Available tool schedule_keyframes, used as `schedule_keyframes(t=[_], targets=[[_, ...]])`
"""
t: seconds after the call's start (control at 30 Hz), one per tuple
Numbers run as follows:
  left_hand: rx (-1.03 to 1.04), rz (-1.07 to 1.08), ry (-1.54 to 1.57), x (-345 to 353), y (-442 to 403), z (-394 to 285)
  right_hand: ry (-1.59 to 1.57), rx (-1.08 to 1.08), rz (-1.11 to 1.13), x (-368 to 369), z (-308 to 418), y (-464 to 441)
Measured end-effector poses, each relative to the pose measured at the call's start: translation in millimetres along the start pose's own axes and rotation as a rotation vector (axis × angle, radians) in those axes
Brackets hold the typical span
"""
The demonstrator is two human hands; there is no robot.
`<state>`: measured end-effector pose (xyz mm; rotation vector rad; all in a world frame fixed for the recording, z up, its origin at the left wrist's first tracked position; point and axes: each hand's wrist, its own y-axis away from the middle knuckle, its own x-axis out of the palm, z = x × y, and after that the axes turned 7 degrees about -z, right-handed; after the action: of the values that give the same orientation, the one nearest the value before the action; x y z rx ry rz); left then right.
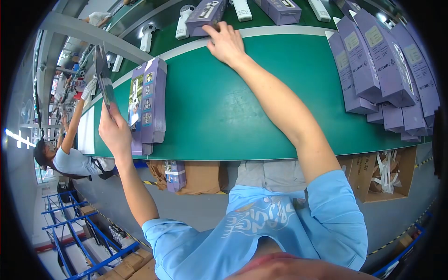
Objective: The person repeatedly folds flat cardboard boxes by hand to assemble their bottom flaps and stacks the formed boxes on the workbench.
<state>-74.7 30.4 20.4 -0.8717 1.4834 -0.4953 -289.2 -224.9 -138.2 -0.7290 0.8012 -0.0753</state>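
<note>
In my left hand (114,128), raised at the left, is a flat, dark, thin carton (102,74), seen nearly edge-on and gripped at its lower end. Just right of that hand, a stack of flattened purple cartons (154,105) with printed pictures lies on the green table. My right hand (227,44) reaches to the far edge of the table. Its thumb and fingers are apart, at the near end of a purple box (204,17) on the dark green belt. The fingertips appear to touch that box.
Purple boxes (380,60) are piled at the table's right end. White handheld devices (183,22) and another purple box (279,10) lie on the belt (168,37). A metal post (93,35) stands at left, near a co-worker (74,161). Cardboard boxes (200,177) sit below the table.
</note>
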Motion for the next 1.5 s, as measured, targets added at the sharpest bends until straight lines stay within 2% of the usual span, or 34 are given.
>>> schedule_keyframes(t=[0.1, 0.27, 0.37, 0.5, 0.77, 0.93, 1.03, 1.07, 1.17, 1.23, 1.3, 1.33, 1.37, 1.4, 1.43, 1.47, 1.5], targets=[[0.003, -0.017, 0.046, -8, 3, -17, 0.08, 0.075, -0.148, -6, -19, -2], [0.045, -0.097, 0.132, -21, 4, -35, 0.085, 0.068, -0.154, -9, -33, 4], [0.075, -0.136, 0.173, -29, 6, -54, -0.13, 0.22, -0.16, -17, -32, 2], [0.09, -0.169, 0.273, -26, 13, -68, -0.242, 0.272, -0.237, -23, -37, -3], [0.071, -0.163, 0.428, -14, 19, -74, -0.285, 0.157, -0.373, -50, -33, -11], [0.071, -0.204, 0.486, -10, 21, -74, -0.244, 0.043, -0.498, -40, -41, -16], [0.071, -0.219, 0.509, -1, 23, -77, 0.059, 0.122, -0.349, -37, -41, -15], [0.07, -0.221, 0.521, 2, 23, -79, 0.058, 0.128, -0.348, -35, -40, -13], [-0.022, -0.115, 0.53, 10, 16, -97, -0.087, 0.056, -0.25, -36, -33, -15], [-0.073, -0.075, 0.545, 21, 4, -116, -0.534, -0.195, -0.275, -36, -16, -42], [-0.042, -0.064, 0.661, 41, -16, -140, -1.218, -0.017, -0.142, -114, 52, -40], [0.073, -0.093, 0.664, 55, -24, -147, -1.21, -0.023, -0.143, -135, 70, -40], [0.191, -0.126, 0.666, 69, -31, -154, -1.271, -0.119, -0.255, -151, 82, -41], [0.194, -0.133, 0.673, 79, -37, -163, -1.33, -0.215, -0.367, -164, 91, -43], [0.351, -0.21, 0.68, 89, -40, -173, -1.325, -0.219, -0.37, -179, 94, -45], [0.507, -0.287, 0.683, 95, -42, -181, -1.278, -0.12, -0.293, -198, 90, -44], [0.507, -0.291, 0.688, 96, -46, -189, -1.227, -0.021, -0.218, -215, 83, -43]])
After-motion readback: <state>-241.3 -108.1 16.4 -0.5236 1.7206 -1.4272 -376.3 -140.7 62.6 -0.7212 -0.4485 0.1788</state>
